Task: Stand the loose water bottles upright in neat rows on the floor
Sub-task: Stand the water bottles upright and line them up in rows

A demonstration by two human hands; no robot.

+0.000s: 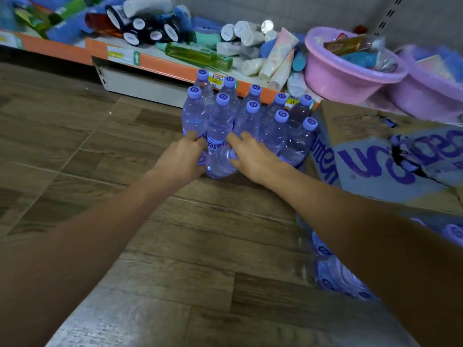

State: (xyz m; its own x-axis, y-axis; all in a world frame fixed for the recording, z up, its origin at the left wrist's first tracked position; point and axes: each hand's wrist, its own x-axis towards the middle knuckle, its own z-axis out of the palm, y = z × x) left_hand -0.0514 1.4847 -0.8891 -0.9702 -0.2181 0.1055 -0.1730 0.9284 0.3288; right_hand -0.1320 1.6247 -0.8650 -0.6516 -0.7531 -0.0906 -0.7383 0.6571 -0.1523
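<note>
Purple-capped water bottles (246,113) upright in two rows on the wood-look floor (105,136), against the orange shelf edge (160,65). Left hand (184,156) and right hand (251,156) curled around a front bottle (219,156) between them. Torn carton (380,156) just right.

Low shelf (160,66) strewn with toiletries; pink basin (345,71) at right; torn printed carton (375,156) on wood-look floor (125,146).
</note>
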